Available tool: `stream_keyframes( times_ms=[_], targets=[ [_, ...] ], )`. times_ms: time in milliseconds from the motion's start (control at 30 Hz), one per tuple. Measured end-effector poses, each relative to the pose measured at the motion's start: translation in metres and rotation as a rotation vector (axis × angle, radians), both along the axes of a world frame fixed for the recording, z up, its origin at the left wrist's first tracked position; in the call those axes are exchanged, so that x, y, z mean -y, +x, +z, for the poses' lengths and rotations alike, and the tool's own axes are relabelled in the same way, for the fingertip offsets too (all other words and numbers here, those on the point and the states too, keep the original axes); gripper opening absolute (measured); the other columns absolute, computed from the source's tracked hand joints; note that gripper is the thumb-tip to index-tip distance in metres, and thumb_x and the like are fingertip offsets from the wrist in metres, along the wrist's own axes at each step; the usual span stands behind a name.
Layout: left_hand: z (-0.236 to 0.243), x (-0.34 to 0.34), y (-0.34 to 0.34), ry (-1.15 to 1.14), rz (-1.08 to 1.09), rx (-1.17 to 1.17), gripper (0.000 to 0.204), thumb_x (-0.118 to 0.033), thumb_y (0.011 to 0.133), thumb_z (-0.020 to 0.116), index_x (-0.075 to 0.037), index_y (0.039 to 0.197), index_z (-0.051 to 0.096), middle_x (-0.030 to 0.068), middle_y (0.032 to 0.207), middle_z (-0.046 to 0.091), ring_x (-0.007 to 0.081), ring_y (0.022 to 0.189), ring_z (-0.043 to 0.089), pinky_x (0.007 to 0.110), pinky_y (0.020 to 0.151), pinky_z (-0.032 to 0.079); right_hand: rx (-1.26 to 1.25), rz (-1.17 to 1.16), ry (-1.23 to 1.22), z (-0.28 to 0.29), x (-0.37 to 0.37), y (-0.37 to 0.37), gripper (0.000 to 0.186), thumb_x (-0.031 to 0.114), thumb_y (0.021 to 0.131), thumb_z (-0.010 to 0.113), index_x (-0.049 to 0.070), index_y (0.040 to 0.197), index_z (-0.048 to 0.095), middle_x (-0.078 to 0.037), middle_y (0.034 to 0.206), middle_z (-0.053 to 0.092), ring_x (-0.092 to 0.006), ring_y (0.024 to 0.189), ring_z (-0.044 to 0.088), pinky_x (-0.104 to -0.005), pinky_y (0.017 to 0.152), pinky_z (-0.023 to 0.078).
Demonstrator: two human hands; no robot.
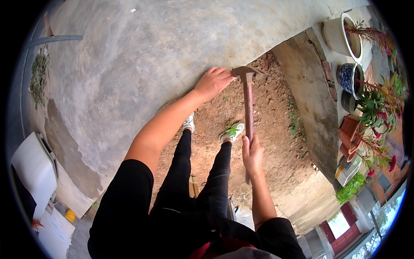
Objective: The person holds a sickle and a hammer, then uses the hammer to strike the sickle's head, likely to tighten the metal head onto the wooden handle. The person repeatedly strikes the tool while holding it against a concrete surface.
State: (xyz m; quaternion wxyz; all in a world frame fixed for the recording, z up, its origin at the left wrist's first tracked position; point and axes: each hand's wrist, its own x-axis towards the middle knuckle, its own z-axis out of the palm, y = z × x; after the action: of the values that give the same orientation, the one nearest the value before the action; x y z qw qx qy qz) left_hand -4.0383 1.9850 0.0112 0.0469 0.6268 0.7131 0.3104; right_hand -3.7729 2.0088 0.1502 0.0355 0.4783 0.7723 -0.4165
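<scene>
Probably head-heavy and rigid, the pick hammer (249, 105) is above the soil (276, 142); the right hand (253, 154) wraps its lower handle, a secure hold, while the left hand (214, 84) meets the head (246, 73), its grip unclear.

Top: black, with short, loose sleeves; the left sleeve (125, 190) ends near the elbow, the right sleeve (280, 237) shows as a smaller piece
Front: small round button-like mark (213, 230) near the middle
Near edge: patch of red cloth (200, 251), and right of it a pale grey rounded piece (248, 253), too cropped to identify
Trousers: black, slim-legged (172, 185), with a thin pale curved line (171, 210) high on the left
Shoes: whitish sneakers (189, 122)
Forearms and hands (213, 84): bare
</scene>
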Motion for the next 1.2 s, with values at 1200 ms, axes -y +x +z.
stream_keyframes(
  times_ms=[1200],
  targets=[
    [0.000, -0.001, 0.003, -0.061, 0.164, 0.120, 0.039, -0.019, 0.077, 0.074, -0.004, 0.105, 0.052, 0.0117, 0.099, 0.054, 0.0318, 0.094, 0.059, 0.040, 0.080, 0.051, 0.007, 0.287, 0.644, -0.119, -0.197, -0.227, 0.036, 0.037, 0.093, 0.060, 0.004, 0.100, 0.046, -0.020, 0.088, 0.067, -0.0384, 0.080, 0.067, -0.0471, 0.070, 0.052]
  ],
)
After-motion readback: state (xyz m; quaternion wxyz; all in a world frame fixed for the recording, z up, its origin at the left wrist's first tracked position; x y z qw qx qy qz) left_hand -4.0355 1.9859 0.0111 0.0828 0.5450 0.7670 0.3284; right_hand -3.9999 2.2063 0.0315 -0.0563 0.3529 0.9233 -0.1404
